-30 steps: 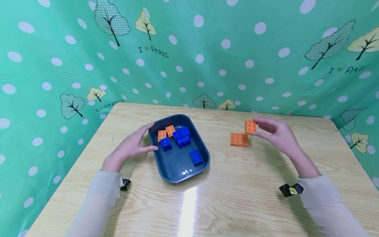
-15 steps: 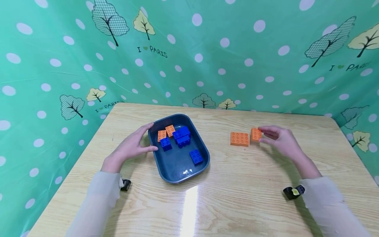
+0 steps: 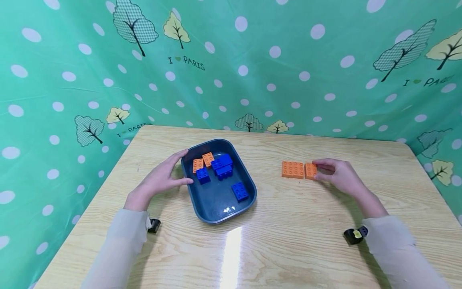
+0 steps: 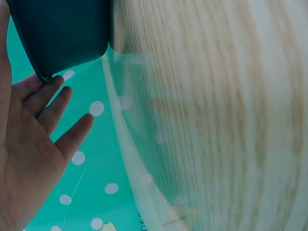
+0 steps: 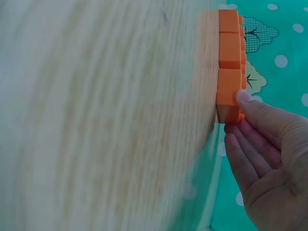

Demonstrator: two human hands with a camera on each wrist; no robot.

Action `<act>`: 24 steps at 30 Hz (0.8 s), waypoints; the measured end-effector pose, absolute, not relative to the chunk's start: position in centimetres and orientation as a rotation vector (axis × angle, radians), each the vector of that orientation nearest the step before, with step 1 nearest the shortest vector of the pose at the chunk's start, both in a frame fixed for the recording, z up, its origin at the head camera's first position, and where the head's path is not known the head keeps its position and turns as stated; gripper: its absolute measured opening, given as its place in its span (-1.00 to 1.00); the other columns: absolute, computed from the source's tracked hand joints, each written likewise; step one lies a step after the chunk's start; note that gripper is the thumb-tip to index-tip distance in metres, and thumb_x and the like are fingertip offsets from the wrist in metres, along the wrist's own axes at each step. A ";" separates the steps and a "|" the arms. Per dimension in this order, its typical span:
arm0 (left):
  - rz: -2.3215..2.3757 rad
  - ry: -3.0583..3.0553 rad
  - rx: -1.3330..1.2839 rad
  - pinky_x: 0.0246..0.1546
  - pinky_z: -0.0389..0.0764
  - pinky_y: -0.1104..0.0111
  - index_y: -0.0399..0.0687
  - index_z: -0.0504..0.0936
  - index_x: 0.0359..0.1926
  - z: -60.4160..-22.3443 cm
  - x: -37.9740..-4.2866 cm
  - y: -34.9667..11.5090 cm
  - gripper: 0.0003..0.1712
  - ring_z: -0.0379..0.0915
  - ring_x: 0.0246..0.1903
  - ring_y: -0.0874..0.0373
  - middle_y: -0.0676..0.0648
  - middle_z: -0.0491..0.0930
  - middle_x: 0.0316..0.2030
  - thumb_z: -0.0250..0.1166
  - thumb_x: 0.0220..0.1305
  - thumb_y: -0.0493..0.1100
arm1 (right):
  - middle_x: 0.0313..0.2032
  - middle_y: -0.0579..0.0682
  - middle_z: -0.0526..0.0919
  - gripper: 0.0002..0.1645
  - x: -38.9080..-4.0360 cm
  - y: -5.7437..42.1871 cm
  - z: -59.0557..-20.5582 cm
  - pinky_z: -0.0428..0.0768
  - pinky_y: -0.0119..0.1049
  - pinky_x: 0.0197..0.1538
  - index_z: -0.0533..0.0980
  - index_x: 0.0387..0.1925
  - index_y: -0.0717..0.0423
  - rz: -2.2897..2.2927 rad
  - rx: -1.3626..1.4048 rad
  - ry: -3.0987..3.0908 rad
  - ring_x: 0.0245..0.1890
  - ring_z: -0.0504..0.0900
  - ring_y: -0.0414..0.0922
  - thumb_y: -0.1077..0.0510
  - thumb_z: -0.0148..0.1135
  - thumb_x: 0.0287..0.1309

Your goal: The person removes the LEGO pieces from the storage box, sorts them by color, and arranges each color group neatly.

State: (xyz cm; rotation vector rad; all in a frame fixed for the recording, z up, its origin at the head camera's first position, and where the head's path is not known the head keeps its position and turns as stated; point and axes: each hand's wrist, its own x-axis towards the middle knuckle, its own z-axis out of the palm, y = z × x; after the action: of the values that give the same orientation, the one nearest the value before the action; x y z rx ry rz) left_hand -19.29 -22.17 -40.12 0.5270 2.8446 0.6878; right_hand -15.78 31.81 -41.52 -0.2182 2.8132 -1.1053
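My right hand (image 3: 339, 174) pinches an orange toy brick (image 3: 309, 171) by its right side. This brick sits studs up on the table, close beside a wider orange piece (image 3: 292, 169); the right wrist view shows a seam in that piece (image 5: 229, 50), like two bricks side by side. There, the thumb lies on the held brick's (image 5: 228, 94) studded side and the other fingers are partly behind it. My left hand (image 3: 160, 178) rests at the left rim of a dark blue tray (image 3: 249, 200), fingers loosely spread, fingertips right at the rim.
In the tray are two orange bricks (image 3: 207, 159), several blue bricks (image 3: 221, 165) in a cluster, and a separate blue brick (image 3: 240, 191) near its right side. A wooden table (image 3: 288, 241) carries everything. A green dotted cloth (image 3: 216, 80) hangs behind it.
My right hand has lowered the orange brick from above the wider piece, first down to its right, then left against its end. The left hand and tray stay put.
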 end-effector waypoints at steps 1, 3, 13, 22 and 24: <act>0.689 2.845 0.527 0.43 0.19 -0.25 0.09 -0.05 0.60 -40.1 -19.3 -22.2 0.19 -0.02 0.52 -0.29 -0.21 0.00 0.57 0.41 0.13 0.28 | 0.23 0.30 0.55 -0.35 -15.8 31.8 -41.5 0.53 -0.04 0.22 0.48 0.25 0.28 -1.107 -0.217 2.812 0.22 0.57 0.24 0.11 0.41 0.18; 0.691 2.847 0.527 0.43 0.19 -0.25 0.09 -0.05 0.60 -40.2 -19.3 -22.2 0.19 -0.02 0.52 -0.28 -0.20 0.00 0.57 0.42 0.13 0.28 | 0.23 0.31 0.55 -0.35 -15.8 31.7 -41.5 0.53 -0.05 0.22 0.47 0.26 0.29 -1.110 -0.215 2.808 0.22 0.56 0.24 0.12 0.41 0.18; 0.686 2.848 0.527 0.42 0.19 -0.26 0.09 -0.06 0.60 -40.2 -19.3 -22.2 0.20 -0.02 0.52 -0.29 -0.21 -0.01 0.57 0.42 0.13 0.28 | 0.23 0.32 0.54 -0.34 -15.9 31.5 -41.5 0.57 -0.14 0.20 0.45 0.27 0.30 -1.124 -0.224 2.801 0.22 0.57 0.23 0.13 0.40 0.20; 0.692 2.841 0.512 0.43 0.19 -0.26 0.10 -0.06 0.60 -40.1 -19.3 -22.2 0.19 -0.03 0.52 -0.29 -0.20 -0.02 0.57 0.41 0.13 0.29 | 0.25 0.31 0.53 -0.32 -15.9 31.4 -41.7 0.57 -0.12 0.21 0.45 0.29 0.28 -1.137 -0.221 2.780 0.24 0.55 0.22 0.09 0.40 0.20; 0.694 2.840 0.511 0.43 0.19 -0.26 0.11 -0.06 0.60 -40.1 -19.3 -22.2 0.19 -0.03 0.52 -0.28 -0.21 -0.02 0.57 0.41 0.13 0.29 | 0.25 0.31 0.53 -0.32 -15.9 31.4 -41.7 0.57 -0.12 0.21 0.45 0.29 0.27 -1.139 -0.221 2.777 0.24 0.55 0.22 0.08 0.40 0.20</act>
State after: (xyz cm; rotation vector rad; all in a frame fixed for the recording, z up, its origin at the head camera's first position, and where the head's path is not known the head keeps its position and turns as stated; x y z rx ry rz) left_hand -19.28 -22.17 -40.14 0.5106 2.8396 0.6938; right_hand -15.93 31.40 -41.70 -0.2207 2.7773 -1.1390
